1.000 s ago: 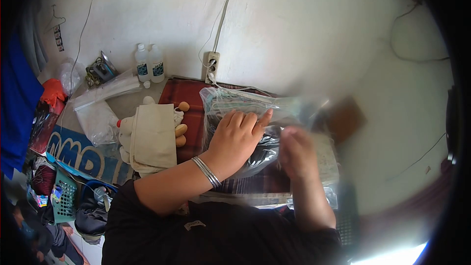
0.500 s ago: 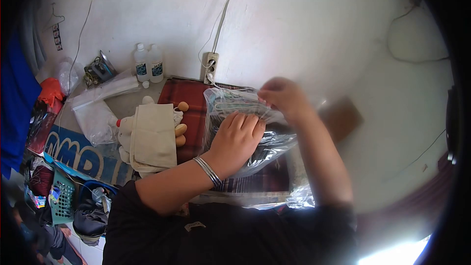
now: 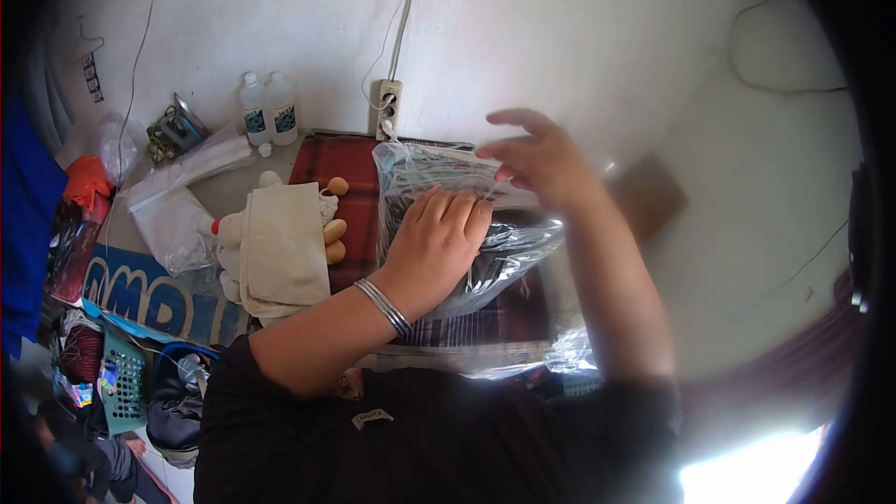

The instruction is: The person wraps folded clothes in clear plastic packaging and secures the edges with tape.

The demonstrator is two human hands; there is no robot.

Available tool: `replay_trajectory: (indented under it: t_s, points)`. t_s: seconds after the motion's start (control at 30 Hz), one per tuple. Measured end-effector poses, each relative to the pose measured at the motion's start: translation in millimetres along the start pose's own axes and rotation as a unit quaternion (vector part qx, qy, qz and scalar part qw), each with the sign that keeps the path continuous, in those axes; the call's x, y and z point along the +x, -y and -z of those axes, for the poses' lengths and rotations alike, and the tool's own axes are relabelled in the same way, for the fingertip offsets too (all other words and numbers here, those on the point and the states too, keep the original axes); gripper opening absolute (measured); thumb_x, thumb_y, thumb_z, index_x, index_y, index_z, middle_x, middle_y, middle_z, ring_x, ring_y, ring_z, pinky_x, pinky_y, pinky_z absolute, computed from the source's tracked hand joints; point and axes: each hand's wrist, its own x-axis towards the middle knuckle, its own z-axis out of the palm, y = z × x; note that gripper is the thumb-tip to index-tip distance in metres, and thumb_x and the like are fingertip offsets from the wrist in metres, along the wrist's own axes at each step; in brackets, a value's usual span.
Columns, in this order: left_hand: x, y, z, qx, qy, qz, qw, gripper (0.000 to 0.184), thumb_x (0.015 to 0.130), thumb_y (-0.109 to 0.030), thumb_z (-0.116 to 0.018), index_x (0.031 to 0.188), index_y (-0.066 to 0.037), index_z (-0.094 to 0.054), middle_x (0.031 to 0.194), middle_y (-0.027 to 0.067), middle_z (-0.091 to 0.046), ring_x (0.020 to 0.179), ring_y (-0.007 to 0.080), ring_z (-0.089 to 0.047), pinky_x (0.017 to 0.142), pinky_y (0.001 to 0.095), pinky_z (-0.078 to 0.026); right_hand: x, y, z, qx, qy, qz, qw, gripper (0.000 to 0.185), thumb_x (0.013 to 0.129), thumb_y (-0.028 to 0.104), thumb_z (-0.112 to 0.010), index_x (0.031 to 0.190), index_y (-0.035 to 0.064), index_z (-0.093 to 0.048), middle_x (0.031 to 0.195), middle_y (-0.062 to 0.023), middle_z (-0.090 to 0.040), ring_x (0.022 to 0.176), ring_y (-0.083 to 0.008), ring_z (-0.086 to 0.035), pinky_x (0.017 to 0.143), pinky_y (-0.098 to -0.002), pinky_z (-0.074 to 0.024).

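Note:
A clear plastic bag (image 3: 509, 280) with dark contents lies on the plaid cloth in front of me. My left hand (image 3: 439, 243), with silver bangles at its wrist, rests over the bag with its fingers bent together on the film; its thumb is hidden. Just above the bag's far right part hovers my right hand (image 3: 541, 163), its fingers apart. Greenish patterned material (image 3: 425, 173) shows through the film at the bag's far end.
Folded beige cloth (image 3: 285, 243) lies left of the bag, beside a white plush toy (image 3: 229, 247) and brown rounded pieces (image 3: 334, 231). Behind stand two white bottles (image 3: 283, 112), an iron (image 3: 184, 124) and a power strip (image 3: 388, 110). Clear bags (image 3: 168, 224) lie further left.
My right hand has gone from closed fingers at the bag to spread fingers slightly above it. My left hand stays on the bag. The whole view has shifted slightly.

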Motion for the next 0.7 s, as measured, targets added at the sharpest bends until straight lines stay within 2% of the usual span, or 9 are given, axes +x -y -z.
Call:
replay_trajectory:
  t_s: [0.07,0.1,0.13,0.2,0.23,0.27,0.33,0.57,0.7]
  points:
    - [0.0,0.2,1.1,0.001,-0.003,-0.002,1.000,0.058,0.065,-0.016,-0.080,0.114,-0.005,-0.052,0.108,0.0101,-0.056,0.104,0.0294,-0.055,0.096,0.0433,-0.044,-1.8,10.0,-4.0,0.121,0.047,0.000,0.992,0.052,0.087,0.007,-0.058,0.136,0.0060,-0.043,0.101,-0.0155,-0.068,0.063,-0.0109,-0.060,0.053,-0.0223,-0.0445]
    - [-0.3,-0.5,1.8,-0.003,-0.003,-0.002,1.000,0.058,0.065,-0.016,-0.080,0.114,-0.005,-0.052,0.109,0.0102,-0.056,0.105,0.0295,-0.054,0.097,0.0437,-0.044,-0.5,8.1,-5.2,0.164,0.068,-0.017,0.984,0.056,0.090,0.007,-0.053,0.143,0.0080,-0.034,0.111,-0.0192,-0.065,0.059,-0.0119,-0.061,0.048,-0.0221,-0.0439]
    - [-0.4,-0.8,2.6,-0.005,-0.003,-0.002,1.000,0.058,0.065,-0.017,-0.080,0.114,-0.005,-0.052,0.109,0.0102,-0.056,0.105,0.0296,-0.054,0.097,0.0441,-0.044,-1.2,7.4,-4.5,0.164,0.070,-0.015,0.984,0.056,0.090,0.007,-0.053,0.143,0.0080,-0.034,0.111,-0.0192,-0.065,0.059,-0.0119,-0.061,0.048,-0.0221,-0.0439]
    - [-0.7,-1.2,3.4,0.000,-0.001,0.001,1.000,0.057,0.065,-0.017,-0.079,0.114,-0.005,-0.052,0.110,0.0101,-0.056,0.106,0.0292,-0.055,0.099,0.0445,-0.043,-6.0,3.1,3.0,0.229,0.143,-0.111,0.956,0.059,0.093,0.010,-0.052,0.146,0.0101,-0.028,0.119,-0.0221,-0.060,0.058,-0.0130,-0.061,0.046,-0.0222,-0.0458]
    - [-1.1,-1.1,3.3,0.001,0.003,0.002,1.000,0.057,0.066,-0.017,-0.079,0.114,-0.005,-0.052,0.111,0.0100,-0.056,0.106,0.0287,-0.055,0.100,0.0448,-0.043,-6.9,-5.5,8.6,0.253,0.154,-0.121,0.948,0.061,0.094,0.014,-0.053,0.148,0.0115,-0.024,0.121,-0.0223,-0.059,0.057,-0.0124,-0.061,0.044,-0.0209,-0.0464]
    - [-1.8,-0.7,1.9,0.003,0.002,0.005,1.000,0.057,0.066,-0.017,-0.079,0.114,-0.005,-0.052,0.111,0.0100,-0.056,0.106,0.0287,-0.055,0.100,0.0448,-0.043,-9.2,-11.4,16.0,0.250,0.157,-0.120,0.948,0.061,0.094,0.014,-0.053,0.148,0.0115,-0.024,0.121,-0.0223,-0.059,0.057,-0.0124,-0.061,0.044,-0.0209,-0.0464]
    - [-3.4,0.5,-0.9,-0.001,-0.016,-0.002,1.000,0.056,0.067,-0.017,-0.079,0.115,-0.005,-0.052,0.111,0.0094,-0.056,0.106,0.0271,-0.056,0.102,0.0457,-0.042,-14.7,-19.6,30.3,0.281,0.192,-0.132,0.931,0.060,0.096,0.013,-0.050,0.148,0.0076,-0.020,0.110,-0.0212,-0.064,0.061,-0.0157,-0.064,0.046,-0.0221,-0.0490]
    - [-3.4,-1.3,2.5,-0.004,0.009,0.001,1.000,0.056,0.067,-0.017,-0.078,0.114,-0.006,-0.052,0.111,0.0087,-0.057,0.106,0.0261,-0.056,0.104,0.0462,-0.041,-25.7,-24.4,42.3,0.227,0.177,-0.169,0.943,0.058,0.096,0.011,-0.047,0.148,0.0091,-0.023,0.105,-0.0211,-0.065,0.059,-0.0153,-0.063,0.042,-0.0199,-0.0403]
    - [-3.8,-2.1,1.8,0.000,0.003,0.000,1.000,0.056,0.067,-0.018,-0.078,0.115,-0.006,-0.051,0.112,0.0089,-0.057,0.107,0.0261,-0.056,0.104,0.0461,-0.041,-25.9,-21.6,43.9,0.198,0.167,-0.175,0.950,0.057,0.096,0.012,-0.047,0.148,0.0087,-0.024,0.104,-0.0204,-0.065,0.057,-0.0149,-0.062,0.042,-0.0199,-0.0406]
